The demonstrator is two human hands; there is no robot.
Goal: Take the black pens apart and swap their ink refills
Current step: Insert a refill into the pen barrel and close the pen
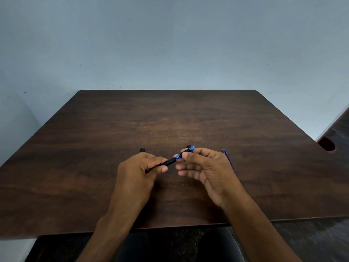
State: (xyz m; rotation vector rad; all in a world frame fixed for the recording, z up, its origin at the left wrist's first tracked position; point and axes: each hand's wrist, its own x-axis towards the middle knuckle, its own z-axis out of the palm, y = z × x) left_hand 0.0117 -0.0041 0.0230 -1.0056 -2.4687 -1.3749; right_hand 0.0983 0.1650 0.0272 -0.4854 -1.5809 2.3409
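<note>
Over the near middle of the dark wooden table (170, 120), both hands hold one pen between them. My left hand (139, 167) grips the black front section of the pen (169, 162). My right hand (204, 167) pinches the translucent blue rear barrel (188, 151) with thumb and forefinger, the other fingers spread. The two sections meet or nearly meet; I cannot tell if they are joined. Another black pen part (142, 149) lies on the table behind my left hand, mostly hidden. Two thin purple-blue ink refills (226, 156) lie side by side right of my right hand, partly hidden by it.
The table's far edge meets a pale blue wall (170, 44). A second dark surface with a round cutout (327, 144) stands at the right. The table's near edge runs just above my lap.
</note>
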